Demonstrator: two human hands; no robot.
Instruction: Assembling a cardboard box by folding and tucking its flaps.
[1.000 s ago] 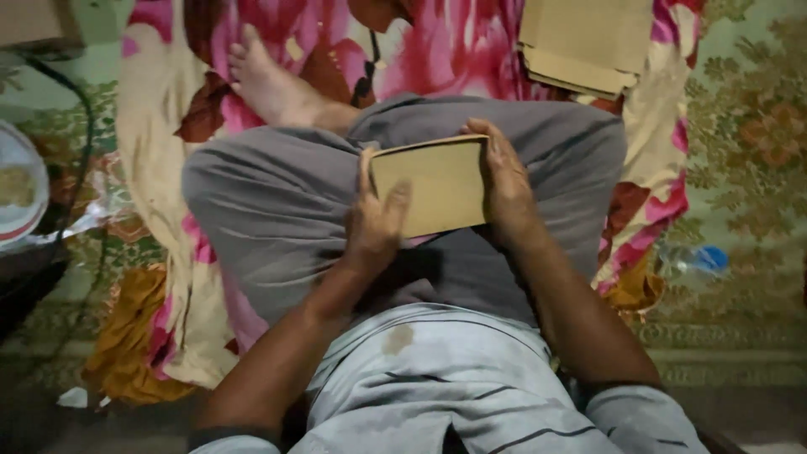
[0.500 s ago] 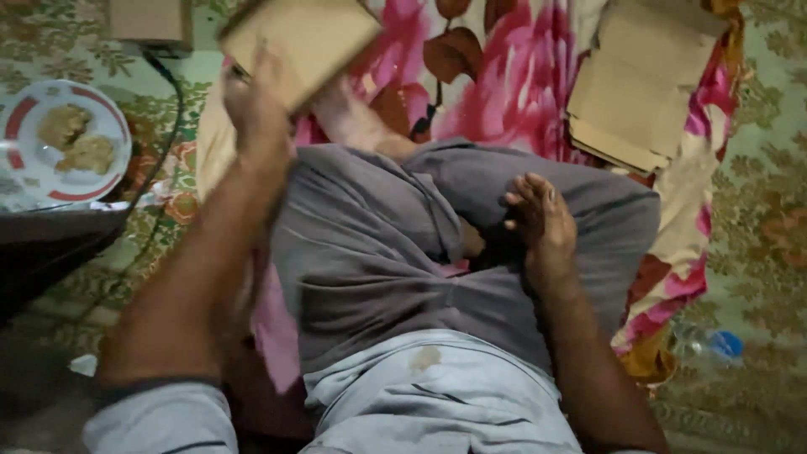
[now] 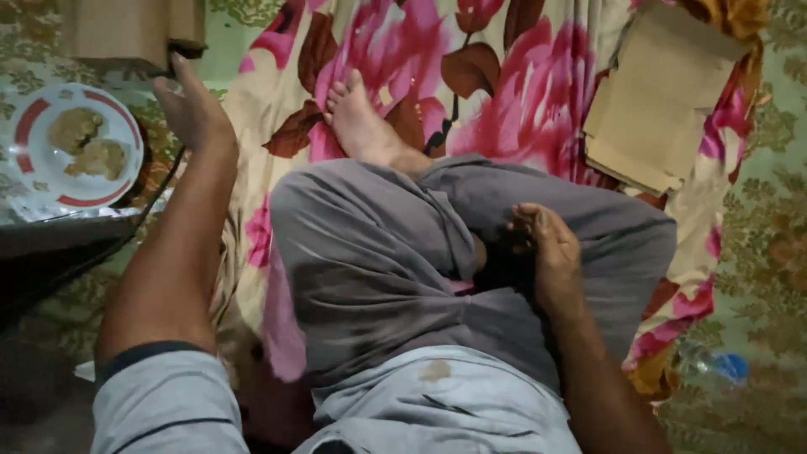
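My left hand (image 3: 195,108) reaches out to the upper left, fingers apart and empty, its fingertips just below a pile of flat brown paper packets (image 3: 126,29) at the top left edge. My right hand (image 3: 548,252) rests on my folded leg in grey trousers (image 3: 378,252), fingers loosely spread and holding nothing. A second stack of brown paper sheets (image 3: 660,109) lies on the floral cloth (image 3: 521,84) at the upper right, well away from both hands. My bare foot (image 3: 361,126) sticks out onto the cloth.
A white plate with a red rim (image 3: 29,172) holding bits of food sits at the left, beside my left forearm. A dark low object (image 3: 50,248) lies under it. A small plastic bottle with a blue cap (image 3: 714,366) lies at the lower right on the patterned carpet (image 3: 765,252).
Both hands held a brown paper packet on my lap. The left hand carried it up to the left and let it go at the pile; the right hand stayed on my leg.
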